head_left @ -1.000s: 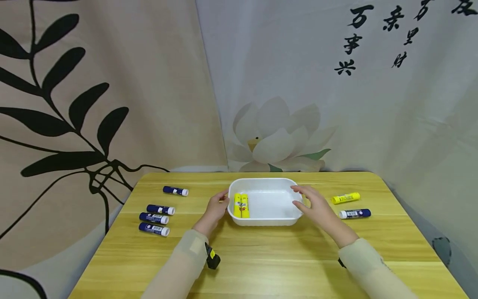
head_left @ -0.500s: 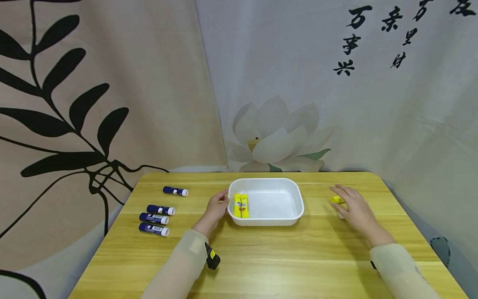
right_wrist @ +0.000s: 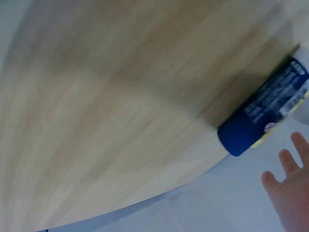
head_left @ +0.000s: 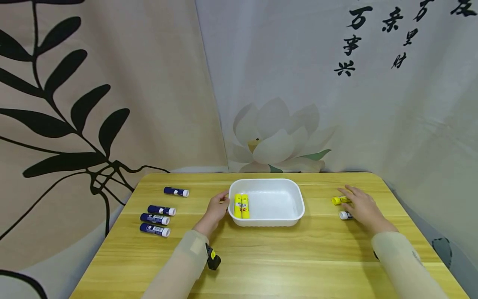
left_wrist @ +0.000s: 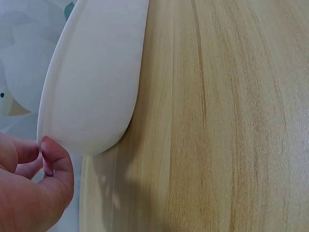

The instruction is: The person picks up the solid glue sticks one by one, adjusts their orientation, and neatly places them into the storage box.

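Observation:
My left hand (head_left: 214, 211) pinches the left rim of a white plastic basin (head_left: 276, 201); thumb and finger meet at the basin's edge in the left wrist view. Inside, two yellow glue sticks (head_left: 245, 206) lie side by side against the left wall. Over at the right, my right hand (head_left: 364, 209) reaches with extended fingers above another yellow glue stick (head_left: 337, 200), whose right part is hidden behind the fingers. A navy glue stick (right_wrist: 263, 108) with a white cap lies beside it, mostly under the hand in the head view.
On the left of the wooden table (head_left: 261, 261) lie several navy glue sticks with white caps, one (head_left: 176, 191) farther back and the others (head_left: 154, 219) grouped nearer. Behind the table hangs a printed curtain (head_left: 280, 83).
My right hand has left the basin's right end and moved right, over the yellow and navy glue sticks there. My left hand and the basin have stayed in place.

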`<state>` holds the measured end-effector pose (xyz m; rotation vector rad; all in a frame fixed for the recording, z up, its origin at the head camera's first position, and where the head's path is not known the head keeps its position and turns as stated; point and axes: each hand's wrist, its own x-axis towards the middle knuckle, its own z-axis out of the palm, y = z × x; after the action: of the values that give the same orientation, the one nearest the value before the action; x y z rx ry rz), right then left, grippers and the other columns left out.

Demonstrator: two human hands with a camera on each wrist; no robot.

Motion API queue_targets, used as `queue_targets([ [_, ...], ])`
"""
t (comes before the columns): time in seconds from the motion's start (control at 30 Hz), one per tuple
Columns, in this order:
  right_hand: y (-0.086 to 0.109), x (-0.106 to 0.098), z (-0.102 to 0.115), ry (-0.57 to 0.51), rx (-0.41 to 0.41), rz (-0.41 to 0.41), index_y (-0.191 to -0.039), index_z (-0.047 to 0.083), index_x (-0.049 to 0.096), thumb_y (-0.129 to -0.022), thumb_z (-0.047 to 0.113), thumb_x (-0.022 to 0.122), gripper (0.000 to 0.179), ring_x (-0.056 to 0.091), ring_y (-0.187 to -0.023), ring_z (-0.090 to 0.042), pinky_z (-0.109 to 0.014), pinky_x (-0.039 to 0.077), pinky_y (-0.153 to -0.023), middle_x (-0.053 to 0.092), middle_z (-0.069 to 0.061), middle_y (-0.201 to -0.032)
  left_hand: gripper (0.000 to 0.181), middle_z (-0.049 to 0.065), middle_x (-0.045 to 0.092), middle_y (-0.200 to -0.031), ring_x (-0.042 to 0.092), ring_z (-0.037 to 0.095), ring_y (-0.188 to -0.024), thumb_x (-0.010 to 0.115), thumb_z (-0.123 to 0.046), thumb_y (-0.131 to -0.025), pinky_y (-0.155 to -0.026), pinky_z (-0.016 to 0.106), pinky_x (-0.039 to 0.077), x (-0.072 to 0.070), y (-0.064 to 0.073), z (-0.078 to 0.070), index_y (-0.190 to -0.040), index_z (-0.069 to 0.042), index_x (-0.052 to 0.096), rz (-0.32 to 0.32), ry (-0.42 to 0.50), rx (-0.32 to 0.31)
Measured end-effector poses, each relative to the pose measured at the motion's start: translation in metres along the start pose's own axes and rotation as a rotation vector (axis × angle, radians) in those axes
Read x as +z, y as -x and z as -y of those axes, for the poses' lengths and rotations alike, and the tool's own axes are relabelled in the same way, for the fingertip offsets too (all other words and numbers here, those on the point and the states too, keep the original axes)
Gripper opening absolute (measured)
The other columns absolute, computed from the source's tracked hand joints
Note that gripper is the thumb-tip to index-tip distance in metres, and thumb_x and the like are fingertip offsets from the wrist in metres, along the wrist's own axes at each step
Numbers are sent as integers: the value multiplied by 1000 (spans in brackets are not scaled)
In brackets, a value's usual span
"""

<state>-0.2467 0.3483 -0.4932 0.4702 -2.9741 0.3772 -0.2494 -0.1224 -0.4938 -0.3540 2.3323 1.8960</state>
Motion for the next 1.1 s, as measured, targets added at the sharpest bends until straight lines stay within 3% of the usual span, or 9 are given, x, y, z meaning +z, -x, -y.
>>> queue_targets([
  [0.4, -20, 5, -6, 107, 3, 64, -128, 4, 56, -81, 5, 70, 49, 52, -112, -46, -61, 42, -90, 57, -26, -123, 40, 11, 48, -110, 49, 17, -82, 47, -8, -98, -68, 25, 47, 0, 1, 0, -138, -10, 49, 1, 11, 4],
  [0.73, -24, 11, -7, 85, 33, 80, -116, 5, 62, -80, 5, 71, 37, 56, -98, -43, -59, 46, -82, 59, -21, -109, 40, 11, 49, -112, 50, 17, -84, 47, -10, -98, -67, 24, 47, 0, -1, 1, -138, -11, 49, -2, -6, 10],
  [0.93, -23, 14, -9, 38, 98, 94, -127, 3, 53, -86, 1, 63, 42, 46, -111, -49, -64, 40, -89, 52, -25, -125, 40, 11, 49, -111, 50, 17, -82, 48, -9, -98, -66, 23, 46, 1, -2, 1, -138, -10, 49, 3, -9, 15],
  [1.1, -27, 13, -5, -58, 101, 21, -133, 3, 43, -88, 0, 61, 48, 45, -113, -49, -63, 38, -92, 49, -27, -129, 40, 10, 49, -110, 49, 16, -81, 48, -10, -98, -67, 24, 46, 0, -2, 2, -138, -12, 49, -1, -1, 7],
])
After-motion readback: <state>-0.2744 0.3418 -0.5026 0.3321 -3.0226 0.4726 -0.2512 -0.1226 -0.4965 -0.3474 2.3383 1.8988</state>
